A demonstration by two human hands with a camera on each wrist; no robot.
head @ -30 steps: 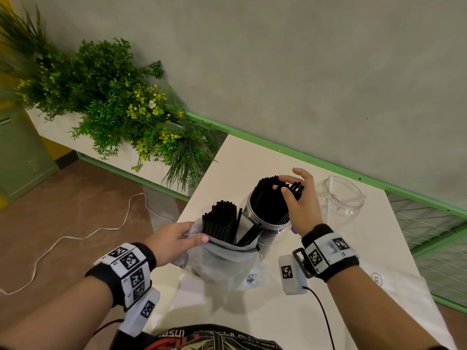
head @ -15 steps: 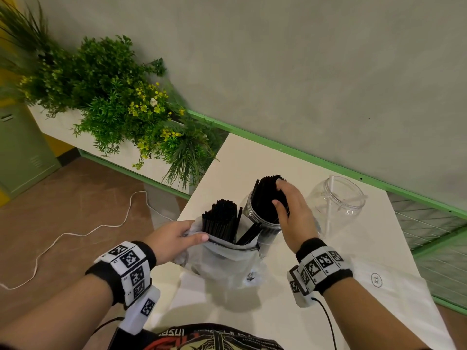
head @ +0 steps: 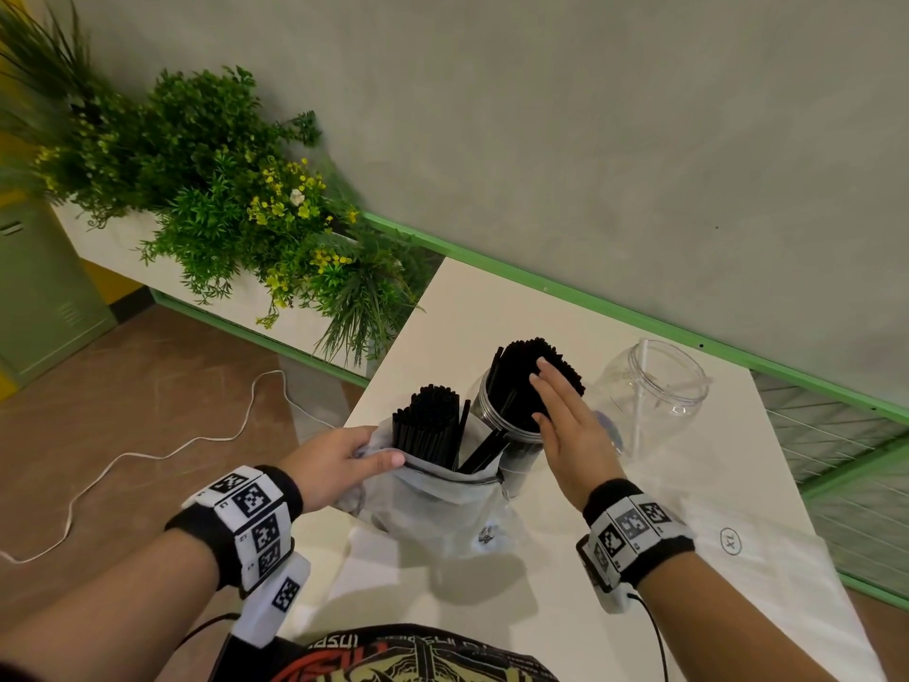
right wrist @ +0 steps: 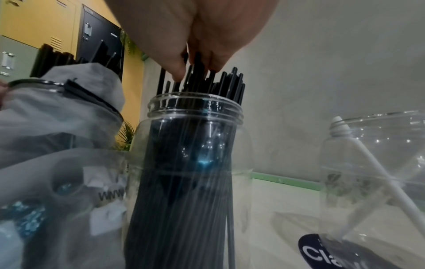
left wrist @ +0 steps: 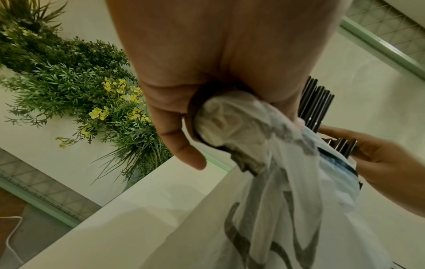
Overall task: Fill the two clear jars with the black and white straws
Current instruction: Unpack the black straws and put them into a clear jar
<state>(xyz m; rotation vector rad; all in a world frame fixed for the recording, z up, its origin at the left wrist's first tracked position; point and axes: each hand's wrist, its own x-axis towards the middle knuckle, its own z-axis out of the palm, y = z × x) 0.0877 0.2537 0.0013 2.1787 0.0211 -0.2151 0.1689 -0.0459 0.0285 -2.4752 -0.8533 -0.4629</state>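
A clear jar (head: 492, 411) (right wrist: 195, 163) stands mid-table, packed with black straws (head: 521, 371) (right wrist: 227, 85) that stick out of its mouth. My right hand (head: 556, 401) (right wrist: 197, 61) lies flat on their tops with straight fingers. Just left of it is a pale plastic bag (head: 438, 504) (left wrist: 276, 163) holding more black straws (head: 428, 425). My left hand (head: 344, 460) (left wrist: 207, 118) grips the bag's bunched rim. A second clear jar (head: 654, 391) (right wrist: 377, 172) stands to the right with one white straw (right wrist: 377, 172) leaning inside.
The white table (head: 688, 484) runs along a grey wall with a green rail. A planter of green plants (head: 221, 189) sits off the table's left edge. A flat white bag (head: 767, 558) lies at the right front. A white cable (head: 147, 455) trails on the floor.
My right hand moved from the far side of the straw bundle onto its top, and its fingers straightened flat. The left hand kept its hold on the bag.
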